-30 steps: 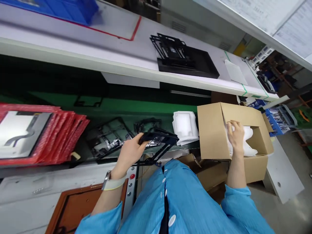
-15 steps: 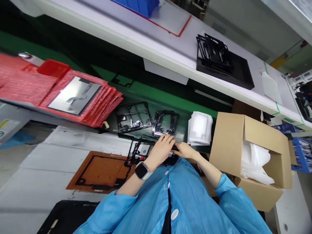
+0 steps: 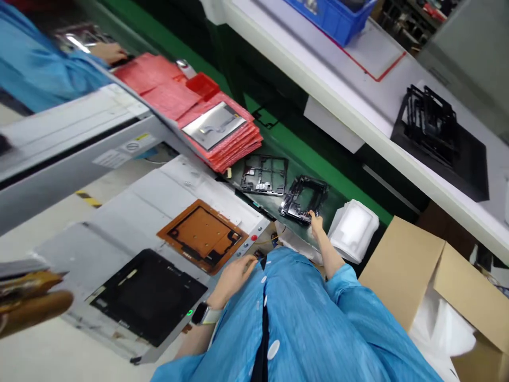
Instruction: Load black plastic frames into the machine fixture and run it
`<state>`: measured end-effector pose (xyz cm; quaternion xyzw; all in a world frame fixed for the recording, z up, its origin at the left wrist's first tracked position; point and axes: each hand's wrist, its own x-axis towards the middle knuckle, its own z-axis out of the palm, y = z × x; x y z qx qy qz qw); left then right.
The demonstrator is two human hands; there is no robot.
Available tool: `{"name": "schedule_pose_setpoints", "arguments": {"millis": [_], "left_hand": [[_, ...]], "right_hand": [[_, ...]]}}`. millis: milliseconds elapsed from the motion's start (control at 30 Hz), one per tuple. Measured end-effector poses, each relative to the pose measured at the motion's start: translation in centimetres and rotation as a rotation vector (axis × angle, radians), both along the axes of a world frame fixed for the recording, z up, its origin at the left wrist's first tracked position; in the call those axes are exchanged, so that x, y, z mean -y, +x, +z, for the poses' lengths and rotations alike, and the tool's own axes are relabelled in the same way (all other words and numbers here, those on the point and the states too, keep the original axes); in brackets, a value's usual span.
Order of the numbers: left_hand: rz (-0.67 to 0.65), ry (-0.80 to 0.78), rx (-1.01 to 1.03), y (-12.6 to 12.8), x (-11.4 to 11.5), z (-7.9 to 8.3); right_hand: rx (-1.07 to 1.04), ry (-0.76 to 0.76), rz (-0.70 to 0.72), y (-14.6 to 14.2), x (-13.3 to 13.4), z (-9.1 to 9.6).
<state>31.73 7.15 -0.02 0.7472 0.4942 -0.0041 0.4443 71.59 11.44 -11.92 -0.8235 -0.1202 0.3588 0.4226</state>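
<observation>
My left hand [image 3: 233,278], with a watch on the wrist, is in front of my blue coat by the machine's edge. Its fingers are stretched out, with nothing seen in them. My right hand [image 3: 316,223] reaches to the near corner of a stack of thin black frames [image 3: 298,199], its fingers closed on the edge. Left of that stack lies another black frame with crossbars [image 3: 264,175]. On the machine, an orange-brown plate [image 3: 202,239] with a black frame outline sits behind a black plate [image 3: 149,294]. A red button [image 3: 253,238] is near my left hand.
Red bubble-wrap sleeves [image 3: 238,146] are piled at the far left, a flat silvery panel [image 3: 214,126] on top. White sheets [image 3: 353,231] and a cardboard box [image 3: 401,270] stand right. A shelf [image 3: 338,101] overhangs the bench. A co-worker's hand [image 3: 107,52] shows upper left.
The view has swung left. My hands, together before, are now apart: the left is lower by the machine, the right at the frame stack. The black frame near my left hand is gone from there.
</observation>
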Motion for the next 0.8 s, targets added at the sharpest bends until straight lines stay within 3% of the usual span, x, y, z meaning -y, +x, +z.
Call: {"name": "schedule_pose_setpoints", "arguments": {"millis": [100,200,333,500,667,800], "left_hand": [[0.189,-0.093,-0.107,-3.4,2.9,-2.6],[0.407,-0.126,-0.266,-6.2,4.4,-4.3],[0.695,-0.106,-0.474,-9.9,4.3,-5.9],[0.972,-0.06,-0.642,-13.1,2.7,-7.8],[1.091,-0.073,-0.653,-13.3,1.4,-8.2],[1.034,-0.005,-0.609,-13.2,0.2,-8.7]], "right_hand": [[0.105,-0.128,0.029,1.1,-0.4,-0.2],[0.258,-0.201,0.071,2.0,-0.8,0.3],[0.463,-0.259,0.131,2.0,-1.6,1.1],[0.671,-0.44,0.294,1.6,-1.9,2.4],[0.771,-0.528,0.352,1.8,-1.2,4.4],[1.026,-0.353,0.588,0.6,0.2,6.0]]}}
